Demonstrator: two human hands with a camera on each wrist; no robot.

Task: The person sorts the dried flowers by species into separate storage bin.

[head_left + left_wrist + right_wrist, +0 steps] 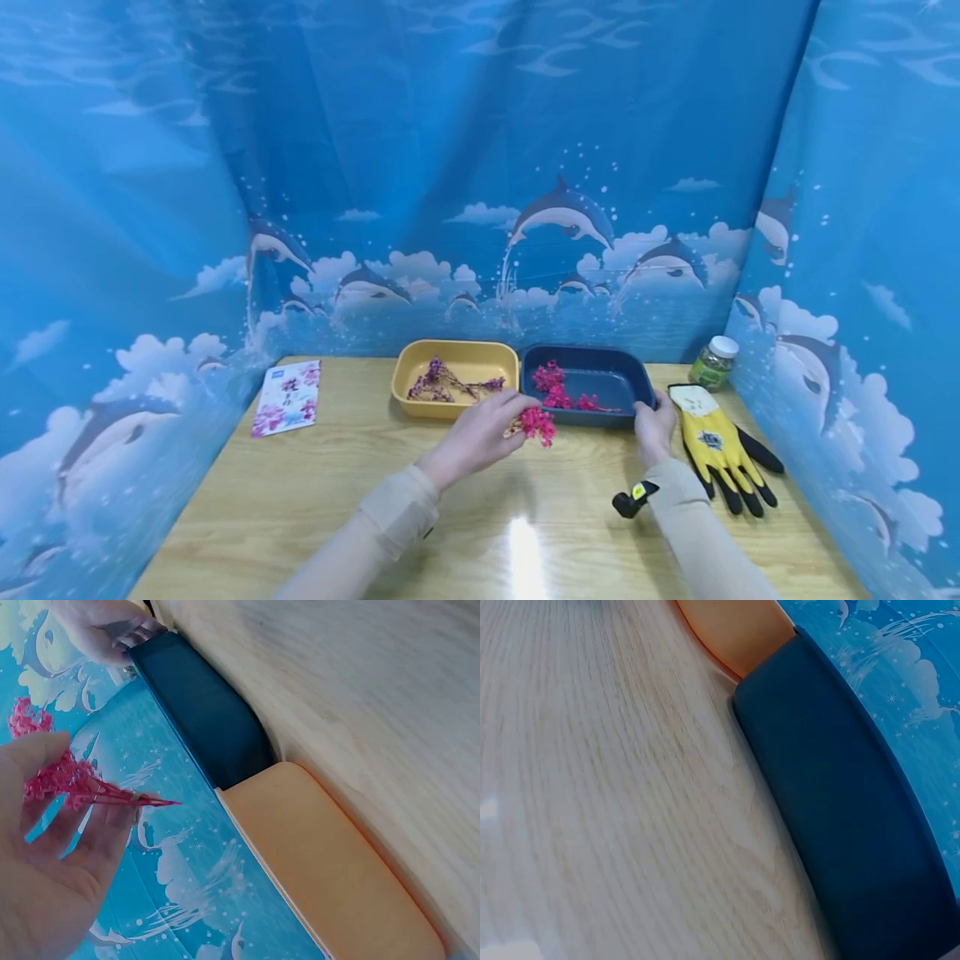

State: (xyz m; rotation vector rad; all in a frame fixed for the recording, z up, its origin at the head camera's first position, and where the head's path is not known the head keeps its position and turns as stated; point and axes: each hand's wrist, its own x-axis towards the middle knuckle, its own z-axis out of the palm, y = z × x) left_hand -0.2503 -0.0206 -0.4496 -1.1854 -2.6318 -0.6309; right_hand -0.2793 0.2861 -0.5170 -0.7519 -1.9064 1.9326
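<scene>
My left hand point(482, 439) pinches a sprig of pink dried flowers point(537, 424) in front of the two trays. In the left wrist view the sprig's thin red stems point(154, 801) stick out past the fingers. At the right end of the dark blue tray point(609, 383), my right hand point(656, 428) grips the rim, its thumb at the front corner. More pink flowers point(553, 388) lie in the left part of that tray. Touching it on the left, a yellow tray point(431, 410) holds purple dried flower sprigs point(435, 379).
A yellow and black work glove point(716, 442) lies just right of the right hand. Behind it stands a small jar point(714, 364) with a white lid. A floral printed card point(287, 398) lies at the table's left. Dolphin-print curtains point(465, 167) enclose the back and sides.
</scene>
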